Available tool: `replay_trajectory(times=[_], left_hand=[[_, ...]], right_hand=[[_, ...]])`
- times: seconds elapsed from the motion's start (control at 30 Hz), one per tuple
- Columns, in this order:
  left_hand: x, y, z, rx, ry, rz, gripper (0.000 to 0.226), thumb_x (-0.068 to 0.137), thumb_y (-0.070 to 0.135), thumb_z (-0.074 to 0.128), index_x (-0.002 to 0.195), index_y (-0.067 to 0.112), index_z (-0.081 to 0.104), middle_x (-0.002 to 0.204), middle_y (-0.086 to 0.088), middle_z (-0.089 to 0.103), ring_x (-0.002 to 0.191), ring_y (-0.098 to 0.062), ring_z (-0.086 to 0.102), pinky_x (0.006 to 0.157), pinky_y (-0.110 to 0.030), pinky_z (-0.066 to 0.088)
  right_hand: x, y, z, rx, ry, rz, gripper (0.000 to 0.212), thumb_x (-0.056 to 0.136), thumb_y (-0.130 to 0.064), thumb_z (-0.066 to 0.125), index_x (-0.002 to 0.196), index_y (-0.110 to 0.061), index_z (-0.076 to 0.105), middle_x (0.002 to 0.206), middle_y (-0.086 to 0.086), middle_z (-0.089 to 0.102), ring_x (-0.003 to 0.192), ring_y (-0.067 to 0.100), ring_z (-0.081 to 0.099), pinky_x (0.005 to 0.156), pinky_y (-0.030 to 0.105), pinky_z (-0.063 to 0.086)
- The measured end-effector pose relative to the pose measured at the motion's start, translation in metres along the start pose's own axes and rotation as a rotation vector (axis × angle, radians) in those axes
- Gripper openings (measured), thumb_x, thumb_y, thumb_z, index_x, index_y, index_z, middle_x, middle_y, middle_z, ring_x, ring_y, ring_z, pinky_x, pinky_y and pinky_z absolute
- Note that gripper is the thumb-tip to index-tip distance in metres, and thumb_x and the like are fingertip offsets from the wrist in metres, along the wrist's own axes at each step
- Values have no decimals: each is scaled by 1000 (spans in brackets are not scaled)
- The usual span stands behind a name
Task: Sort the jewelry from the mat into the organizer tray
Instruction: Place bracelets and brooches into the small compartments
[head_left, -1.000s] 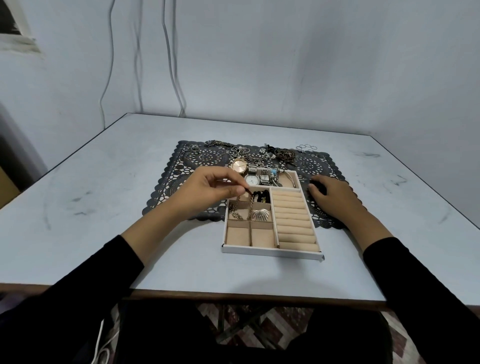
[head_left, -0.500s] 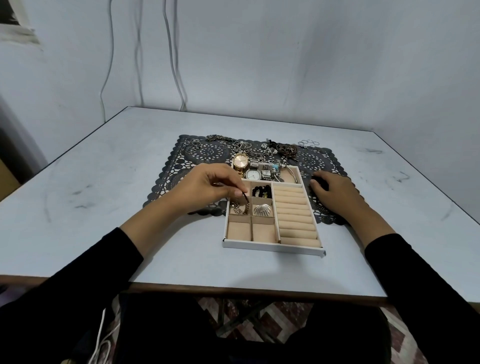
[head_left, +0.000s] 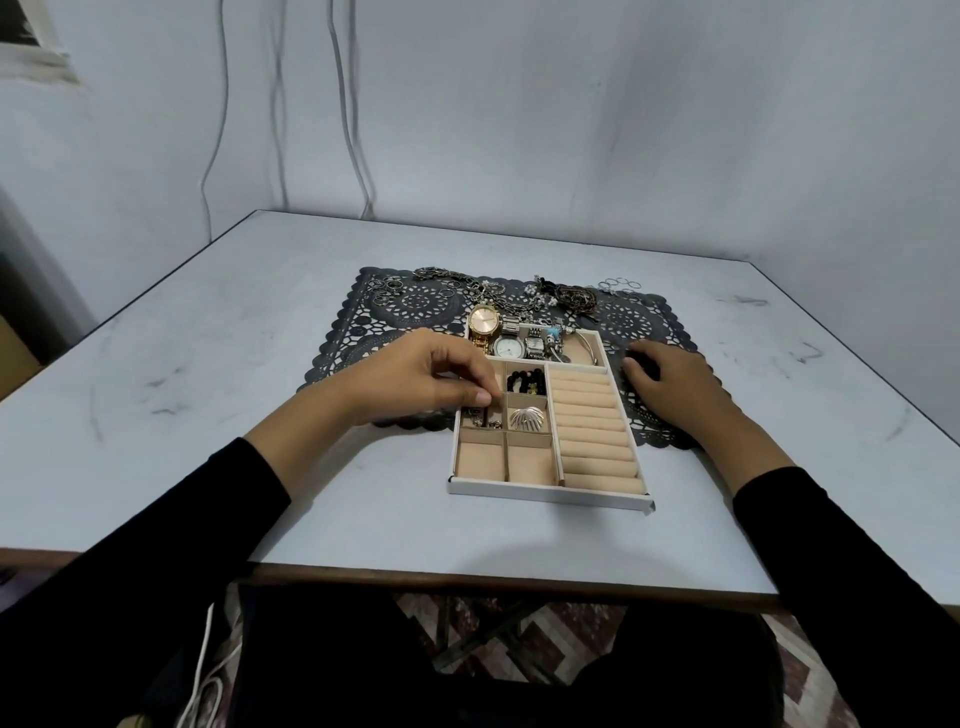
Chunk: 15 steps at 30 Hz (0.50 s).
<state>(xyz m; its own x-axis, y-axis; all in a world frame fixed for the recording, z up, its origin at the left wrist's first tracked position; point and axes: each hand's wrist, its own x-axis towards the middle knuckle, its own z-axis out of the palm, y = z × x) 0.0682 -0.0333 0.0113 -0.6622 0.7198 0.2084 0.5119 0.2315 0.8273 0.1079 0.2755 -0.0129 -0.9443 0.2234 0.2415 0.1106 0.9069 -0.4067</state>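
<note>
A white organizer tray with beige compartments lies on the near edge of the dark lace mat. My left hand hovers over the tray's left-middle compartment, fingertips pinched on a thin dark chain that hangs down into it among small pieces. Beside it lie a silver shell brooch and, one compartment back, a black bead bracelet. Watches fill the tray's back section. My right hand rests palm down on the mat, right of the tray, holding nothing.
Loose jewelry lies along the mat's far edge: rings at left, chains in the middle, beaded bracelets and thin rings at right. A gold watch overhangs the tray's back left corner. Cables hang down the wall behind.
My left hand has lowered the dangling chain into the left-middle compartment. The view has tilted slightly; my right hand stays on the mat.
</note>
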Motion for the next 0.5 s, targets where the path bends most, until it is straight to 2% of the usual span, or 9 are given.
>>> replay_trajectory(times=[0.03,0.13,0.2,0.5], left_hand=[[0,0,0,3,1,-8,10,84,5,74,93,8,76,97,-2,74,95,-29,70,89,-50,55],[1,2,3,-13,28,-7,10,83,-2,73,93,0,73,95,-5,74,93,-17,71,86,-31,55],[0,3,4,-24,25,-4,11,82,-4,73,93,-3,72,96,-8,74,93,-17,72,83,-24,54],[0,6,5,-12,36,-47,13,81,-5,73,94,-3,71,93,-1,73,89,-5,70,79,-14,50]], right_hand=[[0,0,0,2,0,0,37,97,-28,50,129,-11,57,125,9,63,115,25,55,86,24,36],[0,0,0,7,1,-2,36,97,-28,50,128,-12,58,123,9,63,114,25,55,82,22,33],[0,0,0,8,2,-1,35,97,-28,50,128,-12,58,123,9,63,113,25,55,81,22,32],[0,2,1,7,8,0,36,97,-29,50,128,-13,58,124,8,63,114,24,55,81,22,31]])
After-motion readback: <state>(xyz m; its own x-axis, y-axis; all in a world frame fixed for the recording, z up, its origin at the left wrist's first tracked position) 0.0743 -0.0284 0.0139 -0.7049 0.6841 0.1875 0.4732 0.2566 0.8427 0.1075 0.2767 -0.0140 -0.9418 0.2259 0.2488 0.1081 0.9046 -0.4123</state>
